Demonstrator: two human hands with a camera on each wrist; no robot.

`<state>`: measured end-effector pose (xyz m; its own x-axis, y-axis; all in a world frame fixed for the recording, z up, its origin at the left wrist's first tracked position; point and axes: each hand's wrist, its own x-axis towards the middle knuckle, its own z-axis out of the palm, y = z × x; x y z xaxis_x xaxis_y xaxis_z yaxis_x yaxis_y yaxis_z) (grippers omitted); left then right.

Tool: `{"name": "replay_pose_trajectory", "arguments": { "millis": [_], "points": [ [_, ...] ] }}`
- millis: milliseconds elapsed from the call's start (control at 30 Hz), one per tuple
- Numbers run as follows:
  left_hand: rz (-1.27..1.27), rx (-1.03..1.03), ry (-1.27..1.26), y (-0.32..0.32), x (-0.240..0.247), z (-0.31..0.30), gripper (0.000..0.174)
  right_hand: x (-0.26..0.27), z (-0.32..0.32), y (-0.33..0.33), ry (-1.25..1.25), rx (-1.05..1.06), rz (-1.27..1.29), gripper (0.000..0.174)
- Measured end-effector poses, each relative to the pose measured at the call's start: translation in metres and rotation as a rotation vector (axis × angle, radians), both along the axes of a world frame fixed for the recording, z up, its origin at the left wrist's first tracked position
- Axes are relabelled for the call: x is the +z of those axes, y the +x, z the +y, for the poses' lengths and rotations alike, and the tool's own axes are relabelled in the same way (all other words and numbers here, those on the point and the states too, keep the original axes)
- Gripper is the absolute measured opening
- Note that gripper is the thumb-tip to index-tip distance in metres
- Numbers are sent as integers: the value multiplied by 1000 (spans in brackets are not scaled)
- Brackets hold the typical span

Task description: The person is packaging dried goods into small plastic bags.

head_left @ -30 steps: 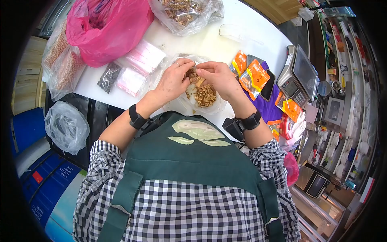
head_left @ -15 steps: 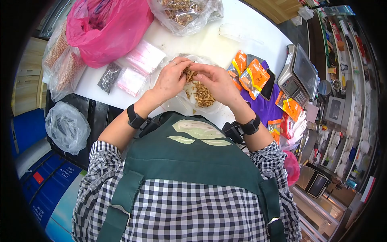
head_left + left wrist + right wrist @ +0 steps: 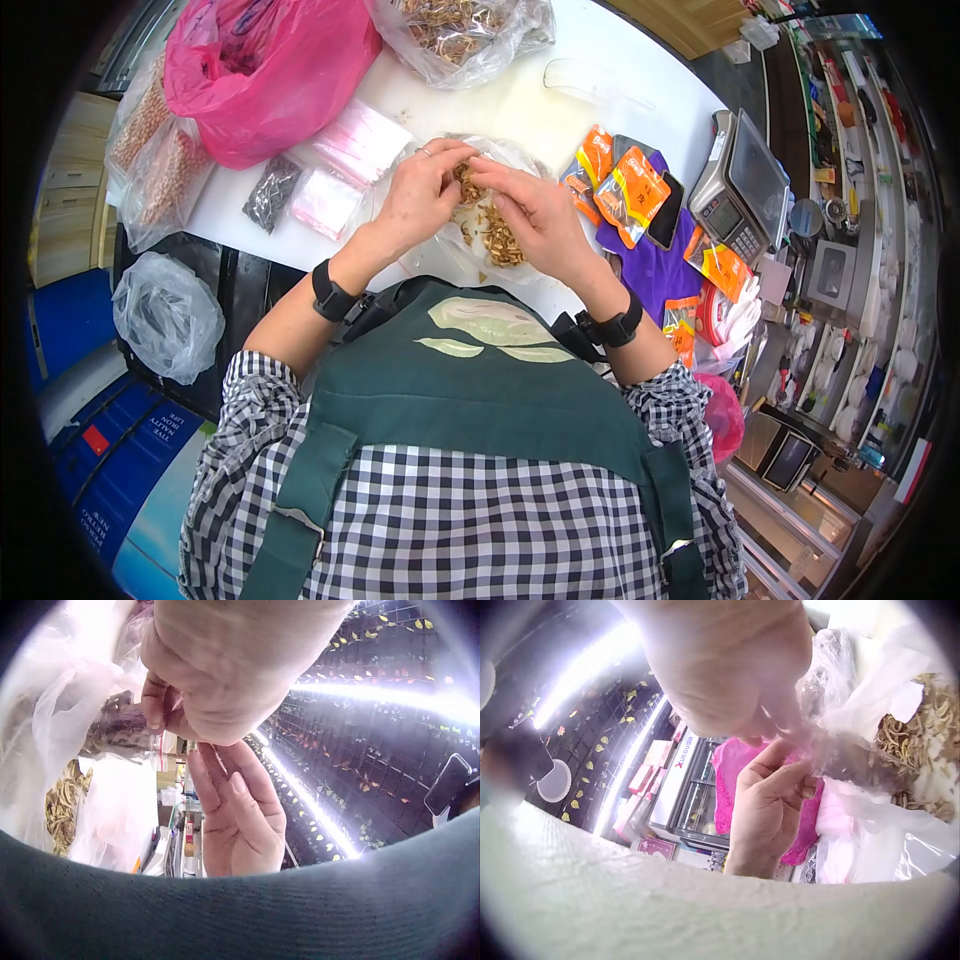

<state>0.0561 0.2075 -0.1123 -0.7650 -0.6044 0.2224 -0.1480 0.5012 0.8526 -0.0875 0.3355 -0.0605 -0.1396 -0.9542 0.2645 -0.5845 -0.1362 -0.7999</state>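
In the head view, my left hand (image 3: pixel 420 195) pinches the top edge of a small clear zip bag (image 3: pixel 124 731) filled with dried brownish bits. A red line runs along the bag's opening in the left wrist view. My right hand (image 3: pixel 545 215) reaches in from the other side, fingers nearly straight, fingertips at the bag's top edge beside the left fingertips. Its thumb stands apart from the fingers. Under both hands lies a larger clear plastic bag (image 3: pixel 450 255), spread open, with loose dried brown strips (image 3: pixel 503 240) inside. The hands partly cover the small bag.
A pink bag (image 3: pixel 270 90) and another bag of dried strips (image 3: pixel 450 35) stand behind. Empty zip bags (image 3: pixel 330 200) lie left beside a packet of dark bits (image 3: pixel 270 193). Orange packets (image 3: pixel 632 195), a phone (image 3: pixel 664 212) and a scale (image 3: pixel 735 195) sit to the right.
My right thumb has come away from the bag's edge, and the right fingers have straightened. The left hand keeps its pinch, shifting slightly left.
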Motion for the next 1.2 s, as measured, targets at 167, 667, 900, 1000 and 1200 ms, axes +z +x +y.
{"name": "replay_pose_trajectory", "arguments": {
  "millis": [167,667,900,1000,1200],
  "points": [
    [-39,-10,71,0,0,-7,45,9,2,-5,-83,-143,-98,23],
    [84,-44,763,-5,12,-8,45,-27,-9,-2,-53,-278,-128,16],
    [258,-67,781,6,-6,-12,49,-19,3,-16,-103,-167,160,12],
    [253,-153,631,7,-16,-3,80,-4,11,-24,-135,-171,173,11],
    [151,-349,804,-5,-29,33,102,-1,19,-32,6,-98,-22,10]
  ]
}}
